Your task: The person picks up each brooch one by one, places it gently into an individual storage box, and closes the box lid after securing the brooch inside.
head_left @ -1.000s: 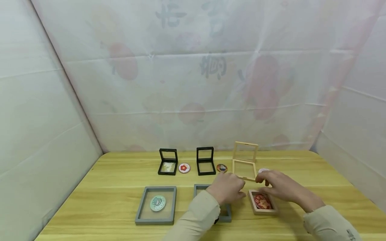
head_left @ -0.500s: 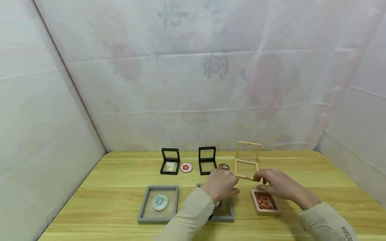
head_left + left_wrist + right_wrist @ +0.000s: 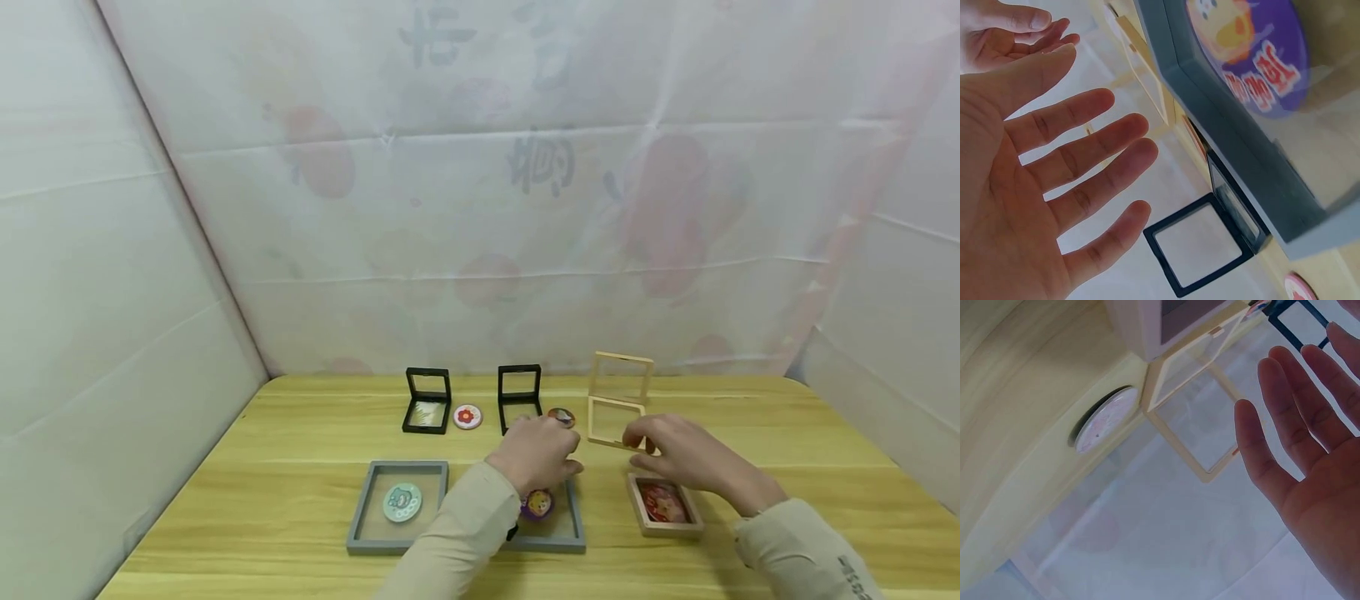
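My left hand point(image 3: 534, 454) hovers over the right-hand grey frame point(image 3: 543, 546), its fingers loosely spread with nothing in them. A purple round badge point(image 3: 537, 504) with a cartoon figure lies in that frame; part of the frame is hidden by my sleeve. My right hand point(image 3: 686, 454) is above the far edge of a small pinkish-tan frame point(image 3: 672, 529), which contains a red round badge point(image 3: 663, 502). Its fingers are relaxed and empty, and in the head view they overlap the front corner of an opened light-wood-coloured case point(image 3: 624, 357).
Left of my arm lies another grey frame point(image 3: 360, 504) holding a green badge point(image 3: 402, 502). Along the back stand two opened black cases, one left point(image 3: 427, 371) and one middle point(image 3: 519, 367), beside a flower badge point(image 3: 467, 417) and a brownish badge point(image 3: 561, 414). A pale badge point(image 3: 1107, 419) shows in the right wrist view.
Both hands have drifted slightly left and away from me, the left one more, uncovering the purple badge. The whole scene has shifted a little rightward in the head view.
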The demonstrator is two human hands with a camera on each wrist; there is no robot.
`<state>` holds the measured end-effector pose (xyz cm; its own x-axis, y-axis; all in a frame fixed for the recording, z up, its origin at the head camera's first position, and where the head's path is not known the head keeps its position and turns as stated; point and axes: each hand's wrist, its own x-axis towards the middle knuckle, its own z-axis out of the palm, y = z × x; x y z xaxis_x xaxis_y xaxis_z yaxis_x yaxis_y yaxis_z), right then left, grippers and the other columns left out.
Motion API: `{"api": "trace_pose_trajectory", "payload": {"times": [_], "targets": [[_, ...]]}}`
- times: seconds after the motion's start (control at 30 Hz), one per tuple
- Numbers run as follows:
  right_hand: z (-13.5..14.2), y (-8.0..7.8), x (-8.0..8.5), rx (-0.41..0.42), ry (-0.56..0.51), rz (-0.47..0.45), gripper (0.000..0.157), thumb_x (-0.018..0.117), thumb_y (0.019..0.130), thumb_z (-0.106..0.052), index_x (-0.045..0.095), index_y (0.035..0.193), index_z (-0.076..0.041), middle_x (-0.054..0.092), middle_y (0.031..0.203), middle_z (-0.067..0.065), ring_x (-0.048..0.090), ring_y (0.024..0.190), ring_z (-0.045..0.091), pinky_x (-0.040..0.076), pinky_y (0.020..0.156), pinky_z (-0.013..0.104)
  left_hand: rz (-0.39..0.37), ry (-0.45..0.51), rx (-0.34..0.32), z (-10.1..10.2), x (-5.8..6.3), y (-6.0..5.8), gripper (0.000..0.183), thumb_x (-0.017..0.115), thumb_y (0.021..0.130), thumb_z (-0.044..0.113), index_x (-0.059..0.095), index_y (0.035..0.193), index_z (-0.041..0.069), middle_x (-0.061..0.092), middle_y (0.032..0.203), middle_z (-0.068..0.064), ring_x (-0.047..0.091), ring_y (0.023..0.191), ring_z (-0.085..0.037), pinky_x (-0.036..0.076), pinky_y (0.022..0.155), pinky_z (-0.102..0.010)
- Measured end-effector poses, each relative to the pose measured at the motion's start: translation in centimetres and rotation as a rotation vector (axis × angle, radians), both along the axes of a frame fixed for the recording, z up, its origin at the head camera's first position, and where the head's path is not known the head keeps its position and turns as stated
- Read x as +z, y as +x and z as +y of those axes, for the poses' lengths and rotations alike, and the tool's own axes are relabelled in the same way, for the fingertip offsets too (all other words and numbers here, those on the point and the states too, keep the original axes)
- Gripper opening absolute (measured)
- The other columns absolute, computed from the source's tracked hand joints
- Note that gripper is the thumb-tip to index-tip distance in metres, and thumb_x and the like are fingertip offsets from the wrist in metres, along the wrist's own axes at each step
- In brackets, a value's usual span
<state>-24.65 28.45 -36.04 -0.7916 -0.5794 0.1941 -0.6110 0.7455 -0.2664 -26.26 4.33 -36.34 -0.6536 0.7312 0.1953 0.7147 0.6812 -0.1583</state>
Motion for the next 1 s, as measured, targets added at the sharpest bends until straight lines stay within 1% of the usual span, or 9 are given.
{"api": "trace_pose_trajectory", "payload": {"times": [0.2,0.3,0.4,0.5,0.6,0.7,0.87,1.0], "targets": [[-0.5,-0.3,0.1,0.011,-0.006,0.003,0.011,0.077,0.088,-0.007,0.072,0.098,-0.007,0.070,0.093,0.001,0.059,0.076,0.006,0.053,0.065,0.031,-0.040,0.001,0.026,-0.6,0.1,-0.3,0.023,0.074,0.092,0.045,0.073,0.087,0.023,0.062,0.072,0.012,0.055,0.060,-0.005,0.048,0.059,-0.026],[-0.7,-0.5,0.1,0.020,-0.001,0.013,0.012,0.078,0.088,-0.007,0.072,0.097,-0.007,0.070,0.091,0.000,0.059,0.075,0.006,0.052,0.064,0.030,-0.055,0.010,0.034,-1.0,0.2,-0.4,0.024,0.073,0.093,0.044,0.072,0.083,0.022,0.060,0.069,0.012,0.052,0.059,-0.005,0.049,0.060,-0.026],[-0.9,-0.7,0.0,0.028,0.002,0.016,0.012,0.079,0.087,-0.008,0.072,0.097,-0.008,0.070,0.091,0.000,0.059,0.074,0.006,0.052,0.063,0.030,-0.048,0.022,0.035,-1.4,0.3,-0.4,0.026,0.074,0.093,0.043,0.071,0.080,0.020,0.058,0.065,0.011,0.049,0.055,-0.004,0.047,0.055,-0.025],[-1.2,-0.8,0.0,0.030,0.004,0.016,0.011,0.079,0.088,-0.008,0.072,0.097,-0.008,0.070,0.091,0.000,0.060,0.074,0.007,0.052,0.063,0.030,-0.038,0.029,0.032,-1.8,0.2,-0.5,0.028,0.074,0.092,0.044,0.071,0.080,0.019,0.059,0.065,0.011,0.048,0.054,-0.004,0.044,0.054,-0.024],[-1.6,-0.9,0.1,0.034,0.001,0.017,0.011,0.079,0.088,-0.007,0.072,0.096,-0.009,0.070,0.092,0.000,0.060,0.075,0.006,0.052,0.064,0.030,-0.030,0.031,0.032,-2.2,0.2,-0.7,0.028,0.074,0.092,0.045,0.072,0.081,0.019,0.060,0.066,0.011,0.050,0.055,-0.004,0.043,0.055,-0.023],[-2.0,-1.0,0.1,0.035,-0.003,0.018,0.011,0.079,0.087,-0.006,0.072,0.096,-0.009,0.070,0.091,0.000,0.059,0.075,0.006,0.053,0.064,0.030,-0.031,0.035,0.041,-2.5,0.2,-0.7,0.026,0.074,0.092,0.044,0.073,0.083,0.019,0.063,0.069,0.010,0.052,0.057,-0.004,0.046,0.055,-0.022],[-2.5,-1.2,0.2,0.031,-0.003,0.016,0.010,0.078,0.088,-0.007,0.072,0.096,-0.010,0.069,0.092,-0.001,0.058,0.076,0.005,0.053,0.065,0.030,-0.053,0.038,0.054,-3.0,0.5,-0.8,0.024,0.074,0.093,0.041,0.074,0.088,0.018,0.064,0.072,0.009,0.054,0.059,-0.004,0.046,0.052,-0.021],[-2.8,-1.4,0.3,0.044,-0.009,0.008,0.010,0.077,0.089,-0.006,0.072,0.095,-0.011,0.068,0.091,-0.003,0.059,0.076,0.006,0.053,0.066,0.031,-0.076,0.033,0.057,-3.5,0.6,-1.1,0.022,0.074,0.094,0.039,0.074,0.091,0.017,0.066,0.077,0.008,0.058,0.064,-0.004,0.049,0.055,-0.021]]}}
